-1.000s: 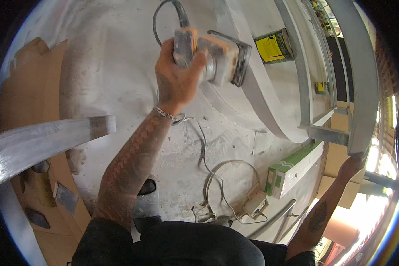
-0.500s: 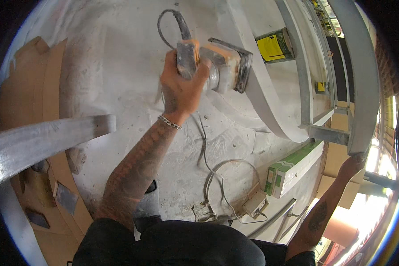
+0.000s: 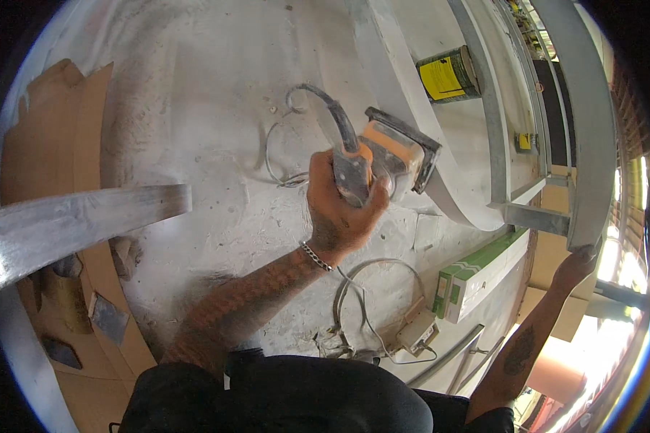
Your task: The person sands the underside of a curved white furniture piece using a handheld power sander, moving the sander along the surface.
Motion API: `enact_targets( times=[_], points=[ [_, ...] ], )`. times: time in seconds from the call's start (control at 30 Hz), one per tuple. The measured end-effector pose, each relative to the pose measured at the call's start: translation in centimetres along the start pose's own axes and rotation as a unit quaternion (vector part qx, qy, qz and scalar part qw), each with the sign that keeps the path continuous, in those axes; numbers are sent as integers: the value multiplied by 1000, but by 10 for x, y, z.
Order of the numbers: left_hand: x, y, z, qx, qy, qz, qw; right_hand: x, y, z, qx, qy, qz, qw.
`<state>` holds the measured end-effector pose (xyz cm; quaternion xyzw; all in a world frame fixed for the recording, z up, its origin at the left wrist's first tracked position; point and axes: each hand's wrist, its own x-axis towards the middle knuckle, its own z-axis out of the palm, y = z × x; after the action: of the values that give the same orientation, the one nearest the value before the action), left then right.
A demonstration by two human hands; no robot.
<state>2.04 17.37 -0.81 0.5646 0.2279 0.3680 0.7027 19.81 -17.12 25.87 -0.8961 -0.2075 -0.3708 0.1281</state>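
Note:
My left hand (image 3: 339,213) is closed round an orange and grey electric sander (image 3: 393,153). The sander is tilted, its dark flat pad against the inner side of a pale grey curved bar (image 3: 451,206), part of a larger frame. A thick dark cord rises from the sander's back end and loops away. Far to the right, my right hand (image 3: 576,267) grips the near end of the frame's wide grey outer beam (image 3: 594,151). Some of its fingers are hidden by the beam.
A dark tin with a yellow label (image 3: 448,74) stands behind the curved bar. Nearer are a green and white box (image 3: 480,274), a power socket block (image 3: 417,332) and coiled cable. At left, another grey beam (image 3: 87,216) juts in above cardboard (image 3: 54,144). The floor is dusty.
My left hand has moved right and nearer to me, sliding the sander along the curved bar. The cord has swung with it. My right hand stays on the beam.

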Motion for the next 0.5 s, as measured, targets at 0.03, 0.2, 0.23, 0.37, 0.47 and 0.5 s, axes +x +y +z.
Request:
enact_targets(
  times=[0.03, 0.2, 0.23, 0.37, 0.47, 0.5],
  points=[
    [-2, -2, 0, 11, -7, 15, 1000, 0, 3, -1, 0, 0, -1, 1000],
    [5, 2, -3, 3, -3, 15, 1000, 1, 7, -1, 41, 2, 12, 999],
    [12, 5, -5, -4, 2, 7, 1000, 0, 8, -1, 42, 2, 12, 999],
    [47, 0, -17, -5, 11, 32, 999, 0, 13, -5, 37, -18, 10, 999],
    [75, 1, -24, -15, 34, -41, 998, 1, 18, -3, 55, -10, 7, 998],
    [84, 4, -30, -1, 23, -39, 999, 0, 19, -1, 71, -4, -8, 997]
  ],
)
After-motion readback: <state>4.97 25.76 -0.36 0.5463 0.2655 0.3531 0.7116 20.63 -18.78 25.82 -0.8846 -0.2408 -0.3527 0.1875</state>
